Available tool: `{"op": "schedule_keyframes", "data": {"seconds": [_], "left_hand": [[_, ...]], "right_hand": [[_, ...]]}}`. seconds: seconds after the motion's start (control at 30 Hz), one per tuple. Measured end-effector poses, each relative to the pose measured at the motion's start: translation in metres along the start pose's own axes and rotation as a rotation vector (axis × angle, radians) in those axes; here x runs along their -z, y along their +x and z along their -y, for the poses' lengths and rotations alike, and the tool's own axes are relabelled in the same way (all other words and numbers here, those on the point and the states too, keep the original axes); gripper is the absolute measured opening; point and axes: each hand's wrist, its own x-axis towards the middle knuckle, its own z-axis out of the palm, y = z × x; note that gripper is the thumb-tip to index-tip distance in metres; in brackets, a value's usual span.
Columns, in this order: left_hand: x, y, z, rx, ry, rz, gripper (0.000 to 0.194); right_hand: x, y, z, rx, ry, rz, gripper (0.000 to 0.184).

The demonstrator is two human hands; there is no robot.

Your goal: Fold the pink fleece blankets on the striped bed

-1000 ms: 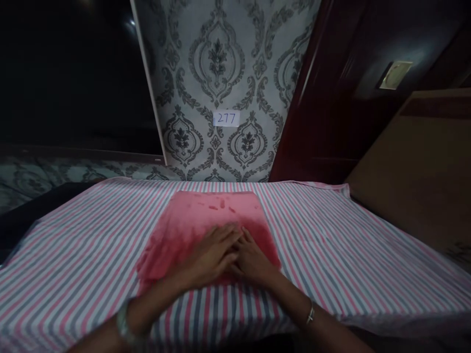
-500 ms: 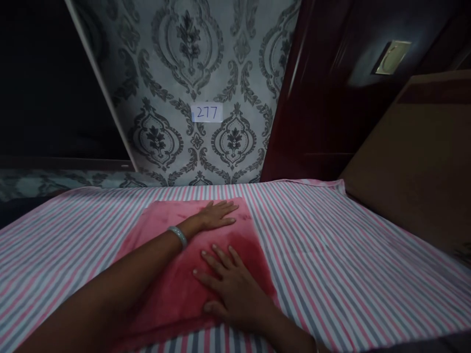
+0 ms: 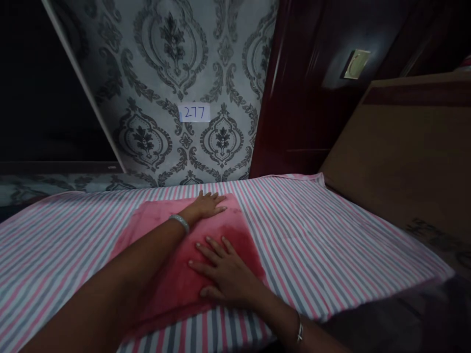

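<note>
A folded pink-red cloth (image 3: 162, 264) lies flat on a surface covered with a pink, grey and white striped sheet (image 3: 331, 235). My left hand (image 3: 204, 206) reaches across to the cloth's far edge and lies flat on it, fingers stretched out; a pale bangle sits on that wrist. My right hand (image 3: 223, 275) rests palm down on the near right part of the cloth, fingers spread. Neither hand holds anything.
Straight ahead is a grey patterned wall with a small white label reading 277 (image 3: 194, 113). A dark red door (image 3: 312, 83) stands to its right, and a brown board (image 3: 405, 152) borders the sheet's right side. A dark panel (image 3: 40, 98) fills the left.
My hands, side by side on the cloth a second ago, have parted: the left slid to the far edge, the right stayed near. The view has shifted right since.
</note>
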Motion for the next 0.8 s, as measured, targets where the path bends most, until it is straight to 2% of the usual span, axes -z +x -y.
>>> {"op": "schedule_keyframes", "data": {"seconds": [0.1, 0.17, 0.27, 0.37, 0.47, 0.63, 0.8], "left_hand": [[0.016, -0.008, -0.018, 0.001, 0.002, -0.043, 0.066], [0.018, -0.014, -0.031, -0.050, -0.038, -0.074, 0.068], [0.011, -0.021, -0.047, -0.158, -0.058, -0.040, 0.072], [-0.001, -0.020, -0.052, -0.182, -0.069, 0.027, 0.076], [-0.007, -0.006, -0.045, -0.152, -0.087, 0.066, 0.076], [-0.007, 0.028, -0.021, -0.074, -0.178, 0.115, 0.074], [-0.014, 0.045, -0.001, -0.047, -0.286, 0.103, 0.078]], "right_hand": [[0.008, -0.009, 0.000, -0.010, -0.001, -0.010, 0.063], [0.009, -0.020, -0.002, -0.059, -0.006, -0.044, 0.061], [0.000, -0.037, -0.008, -0.140, -0.027, -0.079, 0.062], [-0.014, -0.048, -0.012, -0.176, -0.019, -0.053, 0.072], [-0.025, -0.049, -0.013, -0.180, 0.005, -0.044, 0.075], [-0.030, -0.049, -0.015, -0.170, -0.004, -0.061, 0.077], [-0.036, -0.051, -0.019, -0.135, 0.005, -0.083, 0.078]]}}
